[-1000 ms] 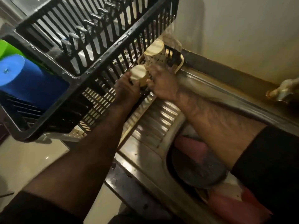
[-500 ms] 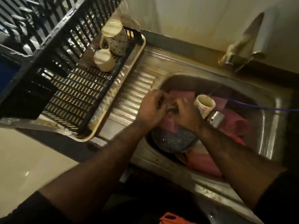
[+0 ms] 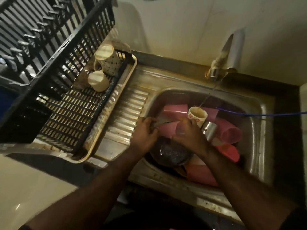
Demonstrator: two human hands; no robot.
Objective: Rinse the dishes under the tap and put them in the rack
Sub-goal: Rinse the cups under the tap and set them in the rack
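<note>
Both my hands are down in the steel sink point(image 3: 259, 146), which is full of dishes. My left hand point(image 3: 146, 132) grips a thin grey metal piece point(image 3: 160, 122) at the sink's left edge; what it is I cannot tell. My right hand point(image 3: 188, 131) curls over a pink cup point(image 3: 178, 130) lying on its side. A white floral cup point(image 3: 197, 115) stands just behind my right hand, under a thin stream from the tap point(image 3: 216, 72). The black rack point(image 3: 73, 110) on the left holds an upturned dotted mug point(image 3: 108, 61) and an upturned cream cup point(image 3: 98, 81).
More pink cups point(image 3: 230, 131), a steel tumbler point(image 3: 210, 131) and a dark speckled pan point(image 3: 171, 156) crowd the sink. A blue cord point(image 3: 265, 114) crosses the sink from the right. A ribbed drainboard point(image 3: 127, 113) lies between the rack's tray and the sink. The rack's upper tier overhangs at left.
Both hands left the cream cup in the rack and went down into the sink. They now hold the grey piece and a pink cup, slightly further apart than half a second ago.
</note>
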